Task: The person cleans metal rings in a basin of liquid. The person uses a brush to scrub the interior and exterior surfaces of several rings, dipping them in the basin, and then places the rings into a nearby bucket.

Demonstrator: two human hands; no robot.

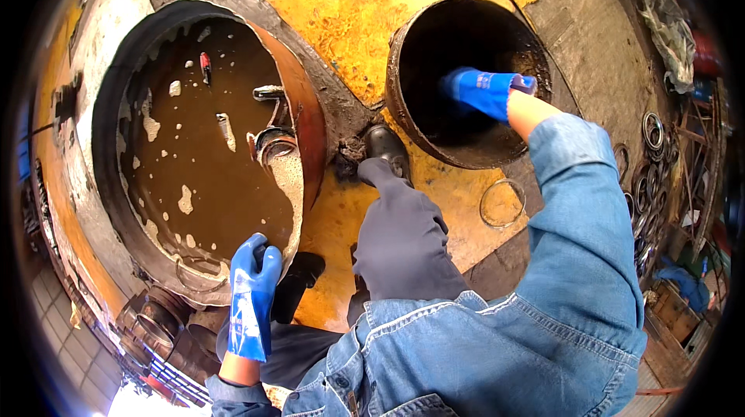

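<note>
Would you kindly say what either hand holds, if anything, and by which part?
I cannot tell: the left hand overlaps the tub's rim; the right hand is blurred inside the drum.

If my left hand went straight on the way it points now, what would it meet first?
Probably the brown, foam-flecked liquid in the round tub, just beyond the fingertips; how high your left hand is above it is unclear.

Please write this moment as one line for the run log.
left hand: at near edge of tub | tub: brown liquid | right hand: inside dark drum | grips: unclear
</note>
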